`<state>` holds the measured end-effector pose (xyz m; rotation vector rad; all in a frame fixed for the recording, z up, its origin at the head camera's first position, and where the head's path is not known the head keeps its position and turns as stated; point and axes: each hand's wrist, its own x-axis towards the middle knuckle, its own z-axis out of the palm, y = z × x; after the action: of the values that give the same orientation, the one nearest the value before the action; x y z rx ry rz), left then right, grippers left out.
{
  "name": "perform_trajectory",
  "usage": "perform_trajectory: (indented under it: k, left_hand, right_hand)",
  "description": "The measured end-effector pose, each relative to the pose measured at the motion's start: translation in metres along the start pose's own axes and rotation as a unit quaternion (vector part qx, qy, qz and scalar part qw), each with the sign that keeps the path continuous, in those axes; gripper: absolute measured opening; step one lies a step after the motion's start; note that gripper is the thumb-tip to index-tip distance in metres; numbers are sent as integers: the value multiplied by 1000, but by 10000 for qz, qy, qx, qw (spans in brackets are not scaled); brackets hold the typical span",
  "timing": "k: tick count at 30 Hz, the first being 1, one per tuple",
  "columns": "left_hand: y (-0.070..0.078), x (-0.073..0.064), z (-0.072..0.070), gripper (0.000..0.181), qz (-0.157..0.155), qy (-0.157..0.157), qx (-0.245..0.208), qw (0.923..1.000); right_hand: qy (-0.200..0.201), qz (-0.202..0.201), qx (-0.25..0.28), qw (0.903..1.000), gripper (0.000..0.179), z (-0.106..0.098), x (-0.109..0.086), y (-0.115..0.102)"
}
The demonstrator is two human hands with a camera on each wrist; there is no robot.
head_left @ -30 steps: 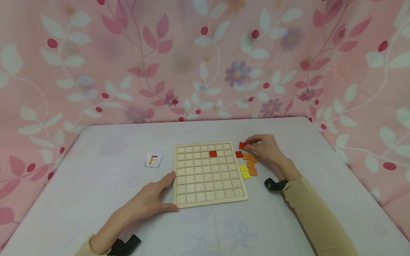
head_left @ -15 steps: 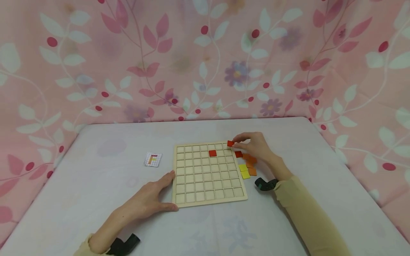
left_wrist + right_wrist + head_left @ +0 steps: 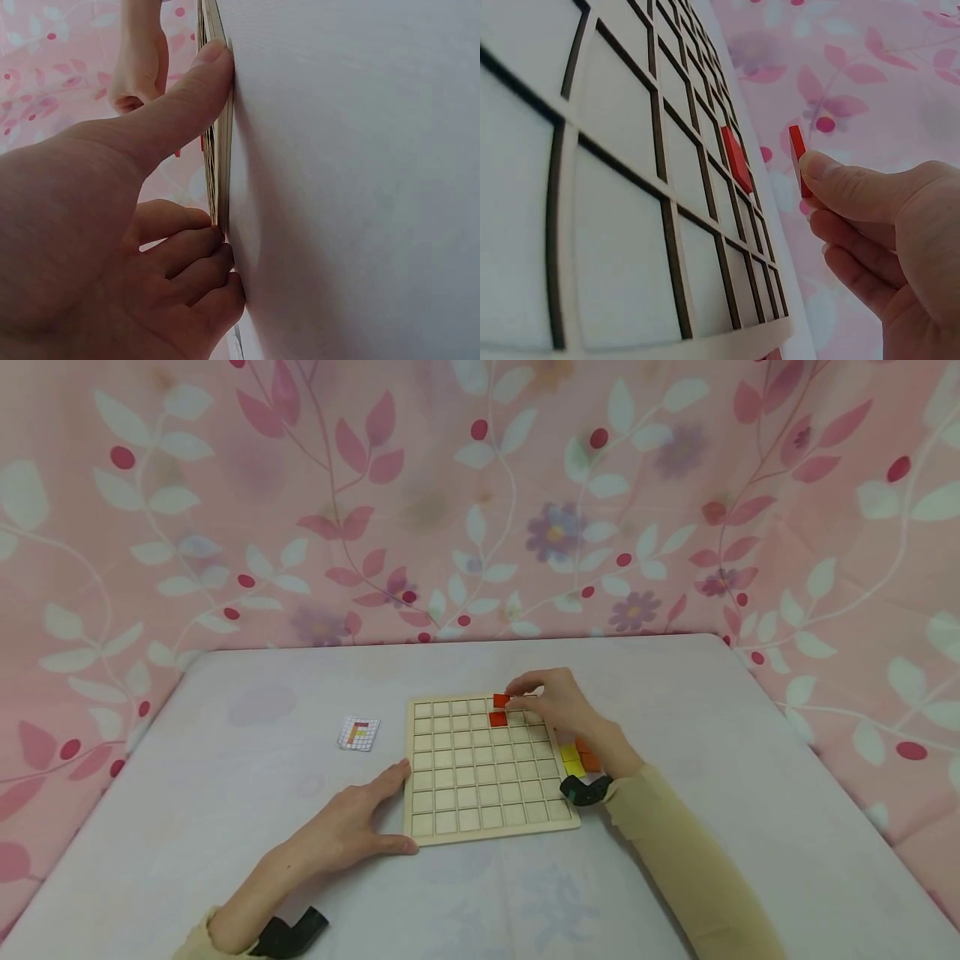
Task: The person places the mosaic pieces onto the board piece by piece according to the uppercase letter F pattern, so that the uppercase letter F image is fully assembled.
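Observation:
My right hand (image 3: 561, 700) pinches a red square tile (image 3: 501, 700) between thumb and fingers over the far row of a pale wooden grid board (image 3: 467, 777). In the right wrist view the held tile (image 3: 796, 154) stands on edge, apart from the board. Another red tile (image 3: 498, 719) lies in a cell just nearer to me, seen also in the right wrist view as a red tile (image 3: 736, 161) between the dividers. My left hand (image 3: 347, 827) rests at the board's left side, thumb at the near corner, fingertips against the left edge.
Right of the board lie yellow tiles (image 3: 573, 762) and orange tiles (image 3: 588, 755), partly hidden by the right wrist. To its left is a small card (image 3: 358, 734) printed with a grid and coloured squares. A pink floral cloth (image 3: 420, 510) hangs behind the white table.
My right hand has carried the red tile leftward from beside the board to above its far row. A second loose red tile is now hidden by the hand. The left hand stays put.

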<state>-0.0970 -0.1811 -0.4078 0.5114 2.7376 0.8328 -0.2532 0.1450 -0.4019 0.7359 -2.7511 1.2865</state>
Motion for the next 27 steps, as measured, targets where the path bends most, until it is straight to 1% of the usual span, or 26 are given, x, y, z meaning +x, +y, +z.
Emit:
perform_trajectory:
  k: [5, 10, 15, 22, 27]
  left_hand:
    - [0, 0, 0, 109, 1, -4, -16, 10000]
    - [0, 1, 0, 109, 52, -3, -39, 10000]
    - [0, 1, 1, 110, 0, -43, -76, 10000]
    - [0, 1, 1, 109, -41, -51, -124, 9999]
    - [0, 0, 1, 110, -51, -46, -148, 9999]
  right_hand:
    - [-165, 24, 158, 9997, 19, 10, 4, -7]
    - [-204, 82, 113, 9997, 18, 18, 5, -10]
    - [-148, 134, 72, 9998, 15, 24, 4, -9]
    - [-169, -25, 21, 9999, 15, 32, 4, -5]
    - [-296, -45, 232, 9993, 17, 38, 3, -2]
